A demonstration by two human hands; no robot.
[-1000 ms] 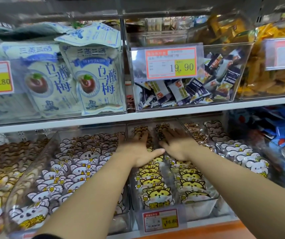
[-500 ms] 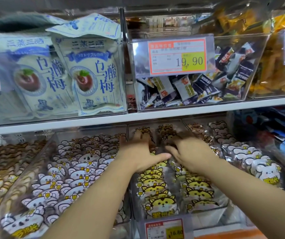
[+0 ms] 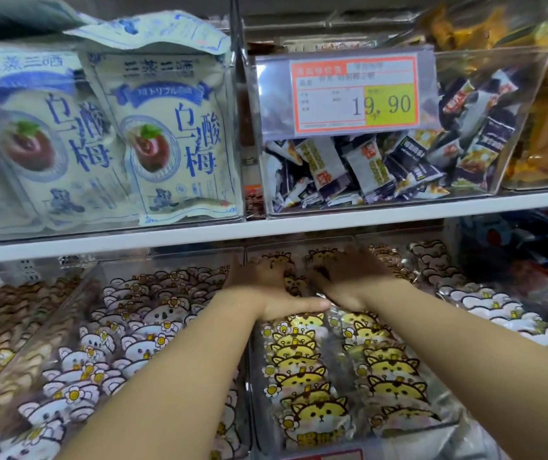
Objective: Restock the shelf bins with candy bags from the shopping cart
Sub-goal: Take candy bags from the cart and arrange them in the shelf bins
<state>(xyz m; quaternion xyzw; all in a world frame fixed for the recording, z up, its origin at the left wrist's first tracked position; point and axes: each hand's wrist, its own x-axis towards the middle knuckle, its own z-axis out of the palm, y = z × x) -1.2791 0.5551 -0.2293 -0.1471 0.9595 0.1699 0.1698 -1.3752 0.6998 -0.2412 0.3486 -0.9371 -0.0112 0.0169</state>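
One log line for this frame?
left hand: flat on yellow cat bags | right hand: flat on same bags | site: middle bin | gripped: nothing

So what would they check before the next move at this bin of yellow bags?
1. Left hand flat on yellow bags: ok.
2. Right hand flat beside it: ok.
3. Front rows standing tidy in bin: ok.
4. Room left at the back: cannot tell, the hands cover it.
5. Cart in sight: not ok.
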